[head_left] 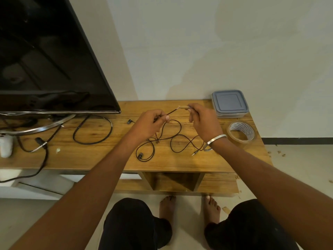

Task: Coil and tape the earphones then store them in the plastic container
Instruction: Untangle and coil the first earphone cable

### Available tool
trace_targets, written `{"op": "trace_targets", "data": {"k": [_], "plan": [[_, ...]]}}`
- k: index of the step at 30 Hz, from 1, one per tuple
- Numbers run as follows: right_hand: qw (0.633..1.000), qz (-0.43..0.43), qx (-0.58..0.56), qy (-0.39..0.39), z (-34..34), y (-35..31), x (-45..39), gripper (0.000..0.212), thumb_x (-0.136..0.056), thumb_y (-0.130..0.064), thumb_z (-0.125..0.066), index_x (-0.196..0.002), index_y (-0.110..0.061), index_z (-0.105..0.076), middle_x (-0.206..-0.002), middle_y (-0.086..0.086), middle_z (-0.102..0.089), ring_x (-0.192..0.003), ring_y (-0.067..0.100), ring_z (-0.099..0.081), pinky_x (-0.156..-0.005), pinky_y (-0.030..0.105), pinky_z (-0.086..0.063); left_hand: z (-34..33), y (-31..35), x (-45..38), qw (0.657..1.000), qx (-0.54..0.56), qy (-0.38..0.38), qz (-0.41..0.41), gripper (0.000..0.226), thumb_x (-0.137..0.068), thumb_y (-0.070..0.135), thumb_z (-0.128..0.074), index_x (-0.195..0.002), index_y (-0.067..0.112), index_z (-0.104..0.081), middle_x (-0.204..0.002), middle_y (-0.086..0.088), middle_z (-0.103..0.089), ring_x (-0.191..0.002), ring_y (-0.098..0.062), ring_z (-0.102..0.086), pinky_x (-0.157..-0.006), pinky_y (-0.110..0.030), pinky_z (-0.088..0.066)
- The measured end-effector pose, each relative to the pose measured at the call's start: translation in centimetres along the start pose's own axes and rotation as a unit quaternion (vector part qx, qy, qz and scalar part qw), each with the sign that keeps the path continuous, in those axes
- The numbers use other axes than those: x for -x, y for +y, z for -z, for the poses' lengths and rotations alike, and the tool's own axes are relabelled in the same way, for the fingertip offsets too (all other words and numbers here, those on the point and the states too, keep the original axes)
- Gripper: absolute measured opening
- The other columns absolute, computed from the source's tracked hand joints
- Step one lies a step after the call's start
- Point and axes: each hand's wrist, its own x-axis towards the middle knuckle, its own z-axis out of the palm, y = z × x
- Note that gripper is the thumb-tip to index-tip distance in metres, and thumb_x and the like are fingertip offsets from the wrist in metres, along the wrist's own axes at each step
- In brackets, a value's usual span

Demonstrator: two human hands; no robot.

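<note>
- The television (45,56) fills the far left, its dark screen tilted over the wooden table (100,156), with its curved metal stand (41,128) beneath.
- A black power cable (92,130) loops on the table just right of the stand, left of my hands.
- The plastic container (229,103), lid on, sits at the far right corner against the wall.
- The roll of clear tape (241,132) lies flat just nearer than the container, right of my right wrist.
- My left hand (151,125) pinches the earphones (175,136) cord; my right hand (203,121) grips the same cord farther along, a short stretch held taut between them above the table.
- The rest of the cord sprawls in loose loops under my hands, one earbud near, the plug beside my bracelet (214,141).
- A white spool (6,146) stands at the left edge.
</note>
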Motion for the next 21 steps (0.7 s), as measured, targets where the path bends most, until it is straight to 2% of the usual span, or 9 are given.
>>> {"op": "trace_targets", "data": {"k": [3,7,10,12,15,17,18,20,21], "plan": [[1.0,-0.016,0.012,0.001,0.2,0.5,-0.1,0.025,-0.099,-0.017,-0.044,-0.116,-0.011,-0.062,-0.072,0.0,-0.066,-0.063,0.009,-0.056,-0.064,0.023,-0.045,0.0,-0.4,-0.1,1.0,0.009,0.011,0.001,0.016,-0.098,0.026,-0.056,-0.091,0.017,-0.067,-0.067,0.006,-0.057,-0.054,-0.01,-0.052,-0.058,-0.026,-0.043],[0.997,-0.061,0.01,0.034,0.2,1.1,-0.1,0.025,-0.099,-0.017,-0.042,-0.111,-0.011,-0.063,-0.072,-0.001,-0.066,-0.064,0.011,-0.058,-0.062,0.023,-0.045,0.1,-0.7,-0.3,0.999,-0.013,0.033,-0.006,0.013,-0.096,0.03,-0.058,-0.107,0.025,-0.062,-0.092,-0.001,-0.064,-0.071,-0.01,-0.059,-0.064,-0.026,-0.045],[0.994,-0.089,0.011,0.059,0.7,1.8,-0.2,0.025,-0.099,-0.016,-0.042,-0.111,-0.01,-0.063,-0.072,0.001,-0.066,-0.067,0.014,-0.06,-0.066,0.024,-0.046,0.2,-0.7,-0.1,1.0,0.004,0.017,0.007,0.026,-0.097,0.026,-0.057,-0.123,0.023,-0.056,-0.087,0.001,-0.069,-0.08,-0.011,-0.064,-0.069,-0.024,-0.047],[0.992,-0.107,0.016,0.057,0.9,2.3,0.0,0.025,-0.099,-0.018,-0.042,-0.111,-0.01,-0.063,-0.073,0.003,-0.067,-0.068,0.015,-0.06,-0.066,0.025,-0.046,0.3,-0.7,0.0,1.0,-0.006,0.014,0.013,0.023,-0.098,0.024,-0.056,-0.121,0.02,-0.058,-0.081,0.003,-0.07,-0.077,-0.009,-0.063,-0.07,-0.026,-0.046],[0.989,-0.134,0.048,0.036,0.8,3.2,0.3,0.026,-0.099,-0.019,-0.041,-0.112,-0.01,-0.062,-0.077,0.007,-0.069,-0.073,0.023,-0.064,-0.07,0.036,-0.053,0.4,-0.7,0.0,1.0,-0.02,0.011,0.014,0.015,-0.097,0.024,-0.057,-0.106,0.018,-0.067,-0.073,0.005,-0.067,-0.082,-0.018,-0.067,-0.081,-0.034,-0.051],[0.985,-0.153,0.078,-0.003,0.7,3.4,0.4,0.028,-0.097,-0.015,-0.042,-0.119,-0.01,-0.058,-0.092,0.012,-0.07,-0.087,0.029,-0.065,-0.079,0.044,-0.053,0.3,-0.5,0.0,1.0,-0.019,0.009,0.01,0.011,-0.097,0.025,-0.057,-0.098,0.021,-0.067,-0.07,0.005,-0.065,-0.078,-0.018,-0.066,-0.077,-0.032,-0.05],[0.983,-0.155,0.096,-0.036,0.6,3.3,0.6,0.033,-0.094,-0.012,-0.044,-0.125,-0.01,-0.054,-0.107,0.013,-0.067,-0.1,0.03,-0.062,-0.087,0.046,-0.051,0.2,-0.3,0.0,1.0,-0.02,0.01,0.005,0.01,-0.097,0.024,-0.057,-0.095,0.023,-0.067,-0.069,0.005,-0.064,-0.074,-0.014,-0.064,-0.073,-0.029,-0.049],[0.976,-0.135,0.134,-0.106,0.2,2.8,1.0,0.051,-0.089,-0.012,-0.049,-0.139,-0.013,-0.04,-0.136,0.01,-0.048,-0.125,0.029,-0.046,-0.105,0.051,-0.037,0.0,0.0,0.0,1.0,-0.024,0.009,-0.004,0.01,-0.097,0.025,-0.057,-0.094,0.024,-0.066,-0.069,0.006,-0.064,-0.069,-0.008,-0.06,-0.067,-0.025,-0.046],[0.976,-0.112,0.141,-0.124,0.0,2.3,1.2,0.059,-0.088,-0.015,-0.052,-0.143,-0.015,-0.031,-0.144,0.008,-0.038,-0.133,0.027,-0.036,-0.11,0.051,-0.03,-0.2,0.1,-0.1,1.0,-0.026,0.007,-0.007,0.01,-0.097,0.025,-0.057,-0.094,0.023,-0.066,-0.069,0.007,-0.064,-0.068,-0.008,-0.06,-0.066,-0.026,-0.047]]}}
